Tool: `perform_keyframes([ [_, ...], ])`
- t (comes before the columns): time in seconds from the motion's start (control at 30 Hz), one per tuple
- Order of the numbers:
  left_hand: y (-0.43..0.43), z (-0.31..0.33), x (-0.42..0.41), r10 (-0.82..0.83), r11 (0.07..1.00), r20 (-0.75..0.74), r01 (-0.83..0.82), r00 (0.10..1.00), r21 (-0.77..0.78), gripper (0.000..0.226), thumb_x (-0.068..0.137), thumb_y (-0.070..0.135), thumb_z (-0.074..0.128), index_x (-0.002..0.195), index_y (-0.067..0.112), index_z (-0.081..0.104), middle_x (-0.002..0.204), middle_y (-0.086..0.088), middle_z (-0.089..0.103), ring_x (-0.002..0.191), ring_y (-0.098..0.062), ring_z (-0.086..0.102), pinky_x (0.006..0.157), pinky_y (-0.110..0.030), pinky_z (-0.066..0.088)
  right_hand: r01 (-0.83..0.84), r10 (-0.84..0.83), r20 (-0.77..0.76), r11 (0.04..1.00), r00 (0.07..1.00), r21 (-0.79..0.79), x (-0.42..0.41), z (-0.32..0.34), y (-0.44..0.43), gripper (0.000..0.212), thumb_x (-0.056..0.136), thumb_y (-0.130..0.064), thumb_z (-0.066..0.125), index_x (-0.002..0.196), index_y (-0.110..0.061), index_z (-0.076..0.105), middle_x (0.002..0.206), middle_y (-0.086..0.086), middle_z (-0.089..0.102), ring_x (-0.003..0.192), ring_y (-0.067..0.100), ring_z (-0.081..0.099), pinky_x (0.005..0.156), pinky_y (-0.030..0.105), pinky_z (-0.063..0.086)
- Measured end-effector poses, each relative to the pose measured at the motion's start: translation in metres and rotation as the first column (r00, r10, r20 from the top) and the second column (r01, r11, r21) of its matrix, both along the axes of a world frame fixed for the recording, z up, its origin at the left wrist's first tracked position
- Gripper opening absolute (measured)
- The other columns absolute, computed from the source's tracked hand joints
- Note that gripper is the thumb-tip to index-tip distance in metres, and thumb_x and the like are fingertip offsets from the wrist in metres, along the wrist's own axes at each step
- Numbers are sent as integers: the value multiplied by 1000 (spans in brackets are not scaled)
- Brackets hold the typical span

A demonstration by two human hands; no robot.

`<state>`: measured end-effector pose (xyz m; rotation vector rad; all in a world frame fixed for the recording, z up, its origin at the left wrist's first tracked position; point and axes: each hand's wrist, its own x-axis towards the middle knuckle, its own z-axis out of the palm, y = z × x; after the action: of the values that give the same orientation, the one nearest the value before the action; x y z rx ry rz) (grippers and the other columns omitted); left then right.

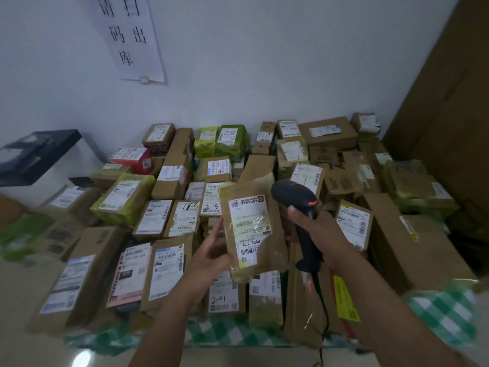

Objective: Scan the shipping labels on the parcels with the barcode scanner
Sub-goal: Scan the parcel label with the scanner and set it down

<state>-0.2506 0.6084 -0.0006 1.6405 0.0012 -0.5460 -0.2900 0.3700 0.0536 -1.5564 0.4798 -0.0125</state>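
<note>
My left hand [209,256] holds a flat brown padded parcel [270,250] by its lower left edge, lifted above the pile and tilted. Its white shipping label [248,229] faces me, with barcodes on it. My right hand [315,231] grips the handle of a black barcode scanner [293,194] with an orange trigger. The scanner head sits just right of the parcel's top edge. A black cable [321,300] hangs from the handle.
Several labelled cardboard boxes [169,268] and green bags [124,197] cover a table with a green checked cloth [232,332]. A black box [37,154] stands at the left. A paper sign [127,35] hangs on the white wall. Large cardboard [449,102] leans at right.
</note>
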Motion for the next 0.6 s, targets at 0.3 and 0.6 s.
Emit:
perform_keyframes([
  [0.3, 21, 14, 14, 299, 944, 251, -324, 921, 66, 88, 83, 15, 76, 150, 46, 27, 125, 12, 59, 109, -8, 58, 75, -21, 45, -227, 232, -4, 950, 973, -215, -28, 16, 28, 27, 92, -31, 64, 77, -10, 60, 46, -3, 60, 40, 13, 55, 48, 22, 47],
  [0.6, 32, 9, 22, 259, 932, 329, -324, 908, 160, 94, 80, 20, 80, 151, 48, 25, 147, 6, 48, 132, -17, 49, 85, -25, 44, -288, 292, -1, 944, 956, -161, -43, 35, 26, 26, 94, -31, 62, 76, -11, 60, 47, -2, 61, 39, 13, 53, 49, 25, 48],
])
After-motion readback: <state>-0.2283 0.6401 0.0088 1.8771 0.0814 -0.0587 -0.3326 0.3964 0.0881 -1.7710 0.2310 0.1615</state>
